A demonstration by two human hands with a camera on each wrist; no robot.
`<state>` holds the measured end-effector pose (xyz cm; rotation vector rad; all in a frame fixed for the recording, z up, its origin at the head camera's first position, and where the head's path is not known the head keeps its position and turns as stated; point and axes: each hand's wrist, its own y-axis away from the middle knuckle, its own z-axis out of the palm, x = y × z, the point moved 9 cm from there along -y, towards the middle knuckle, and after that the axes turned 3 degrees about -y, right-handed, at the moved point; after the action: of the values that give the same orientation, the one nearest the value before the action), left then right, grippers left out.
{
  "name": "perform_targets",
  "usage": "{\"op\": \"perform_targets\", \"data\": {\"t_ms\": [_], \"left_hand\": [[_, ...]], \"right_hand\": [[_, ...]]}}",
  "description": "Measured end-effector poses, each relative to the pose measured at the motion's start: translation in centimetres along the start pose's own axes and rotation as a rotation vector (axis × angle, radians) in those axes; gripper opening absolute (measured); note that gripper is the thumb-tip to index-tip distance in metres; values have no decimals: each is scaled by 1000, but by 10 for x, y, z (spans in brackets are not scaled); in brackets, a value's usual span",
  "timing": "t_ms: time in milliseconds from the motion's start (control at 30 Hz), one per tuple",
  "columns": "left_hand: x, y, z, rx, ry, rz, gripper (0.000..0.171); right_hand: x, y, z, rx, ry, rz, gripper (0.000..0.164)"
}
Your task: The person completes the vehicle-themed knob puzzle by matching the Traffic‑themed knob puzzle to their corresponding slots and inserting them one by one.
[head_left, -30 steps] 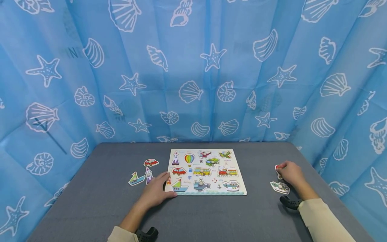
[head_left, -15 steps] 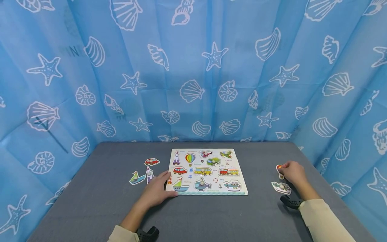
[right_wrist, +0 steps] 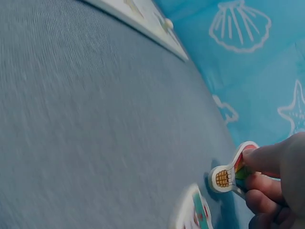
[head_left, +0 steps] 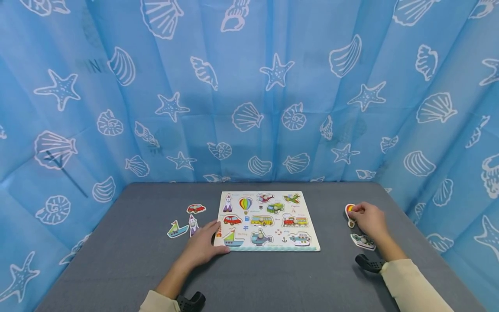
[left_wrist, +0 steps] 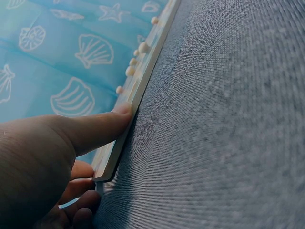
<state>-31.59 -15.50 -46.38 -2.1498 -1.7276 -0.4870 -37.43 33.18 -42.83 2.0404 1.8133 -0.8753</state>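
My left hand (head_left: 199,248) holds the near left corner of the wooden puzzle board (head_left: 273,248), thumb on its front edge in the left wrist view and fingers along its left side. The board has pictures of vehicles and several knobs. Off to the right, my right hand (head_left: 372,222) pinches a hot-air balloon puzzle piece (right_wrist: 225,178) between thumb and fingers. The balloon's basket end sticks out low over the cloth, and the fingers hide part of its top. Close below that hand lies a ship puzzle piece (head_left: 362,241).
Left of the board lie a red car piece (head_left: 196,209), a rocket piece (head_left: 192,223) and a sailboat piece (head_left: 177,229), near my left hand. Grey cloth covers the table (head_left: 273,281). A blue shell-print curtain (head_left: 241,143) hangs along its back and sides.
My right hand has shifted left and slightly back, carrying the balloon piece away from the ship piece. The left hand stays at the board's corner.
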Motion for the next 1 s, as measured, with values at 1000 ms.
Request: {"op": "perform_targets", "data": {"t_ms": [1000], "left_hand": [[2,1,-1,6,3,4,86]], "right_hand": [[-130,10,73,-50,-245,-199,11]]}}
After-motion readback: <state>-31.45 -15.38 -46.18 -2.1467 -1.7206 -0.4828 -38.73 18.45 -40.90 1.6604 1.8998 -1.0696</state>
